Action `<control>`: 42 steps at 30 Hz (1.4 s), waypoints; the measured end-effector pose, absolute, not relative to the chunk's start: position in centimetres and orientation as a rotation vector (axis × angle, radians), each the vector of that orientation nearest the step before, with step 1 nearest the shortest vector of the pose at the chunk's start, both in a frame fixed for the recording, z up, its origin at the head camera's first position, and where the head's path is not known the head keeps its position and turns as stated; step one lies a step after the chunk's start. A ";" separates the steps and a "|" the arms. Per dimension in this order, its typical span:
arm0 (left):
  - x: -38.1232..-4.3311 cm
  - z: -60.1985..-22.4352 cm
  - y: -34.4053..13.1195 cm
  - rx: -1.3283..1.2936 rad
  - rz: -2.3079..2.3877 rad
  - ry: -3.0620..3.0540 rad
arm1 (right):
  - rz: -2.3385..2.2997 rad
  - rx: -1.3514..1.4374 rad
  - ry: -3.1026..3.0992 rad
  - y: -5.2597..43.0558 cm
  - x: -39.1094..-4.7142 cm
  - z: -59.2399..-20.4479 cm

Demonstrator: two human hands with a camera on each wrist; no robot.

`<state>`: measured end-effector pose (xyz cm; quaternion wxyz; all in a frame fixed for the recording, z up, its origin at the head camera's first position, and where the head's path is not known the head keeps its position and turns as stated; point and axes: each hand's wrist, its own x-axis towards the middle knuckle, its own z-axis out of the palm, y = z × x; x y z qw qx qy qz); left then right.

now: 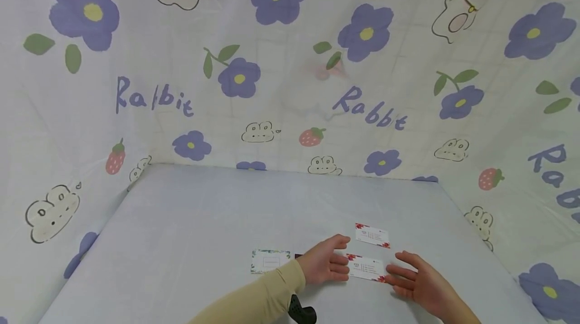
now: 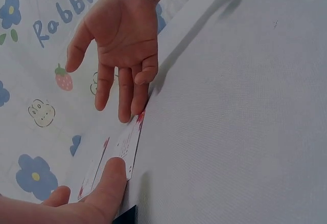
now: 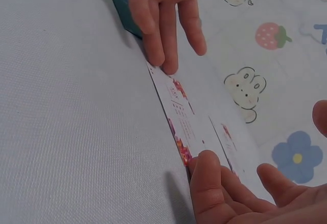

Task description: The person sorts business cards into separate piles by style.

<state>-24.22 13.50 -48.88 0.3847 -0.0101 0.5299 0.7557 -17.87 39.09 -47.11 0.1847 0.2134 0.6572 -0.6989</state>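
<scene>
A white card with red flower corners (image 1: 366,267) lies on the table between both hands. My left hand (image 1: 323,261) is at its left end, fingers fairly straight, fingertips touching or very near the edge. At the opposite end is my right hand (image 1: 423,283), its fingers loosely extended by the card's corner. From the left wrist, the right hand (image 2: 127,40) shows palm out, fingertips at the card's end. A matching card (image 1: 372,235) lies just behind, apart from both hands. Neither hand curls round a card.
Left of the hands lies a card with a green leaf border (image 1: 271,261), partly behind the sleeve. A dark card (image 1: 298,256) peeks out beside the left wrist. Rabbit-print cloth (image 1: 290,87) walls the white table (image 1: 190,213) at the back and sides.
</scene>
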 end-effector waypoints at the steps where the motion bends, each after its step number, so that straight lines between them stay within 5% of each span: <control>1: -24.2 -48.9 13.5 -0.025 1.923 1.351 | -1.974 0.615 1.856 39.0 -17.9 -47.1; 42: -23.9 -48.9 14.3 -0.006 1.881 1.393 | -2.002 0.666 1.855 39.1 -19.1 -47.3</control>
